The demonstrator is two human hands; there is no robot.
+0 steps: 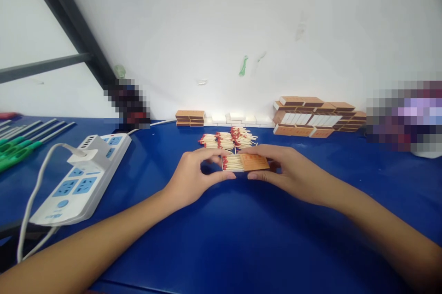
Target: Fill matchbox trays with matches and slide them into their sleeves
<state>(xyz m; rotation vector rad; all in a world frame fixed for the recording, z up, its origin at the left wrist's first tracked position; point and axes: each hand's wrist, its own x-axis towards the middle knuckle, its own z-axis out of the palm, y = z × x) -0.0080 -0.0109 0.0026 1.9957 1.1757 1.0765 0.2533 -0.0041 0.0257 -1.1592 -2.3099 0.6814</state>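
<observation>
Between my hands is a matchbox in two parts, partly slid together. My left hand (193, 172) grips the white inner tray (232, 163), which is filled with red-tipped matches, by its long sides. My right hand (288, 169) has thumb and fingers closed on the orange-brown sleeve (255, 162), which covers the tray's right part. The matches at the tray's left end lie exposed, heads to the left. Just behind the box, a loose pile of matches (226, 139) rests on the blue table (221, 234).
Along the wall stand a small stack of brown matchboxes (190, 118), several white trays (238, 119) and a larger stack of matchboxes (319, 117). A white power strip (83, 183) with a plugged-in cable lies left. Green-handled tools (27, 142) lie at the far left.
</observation>
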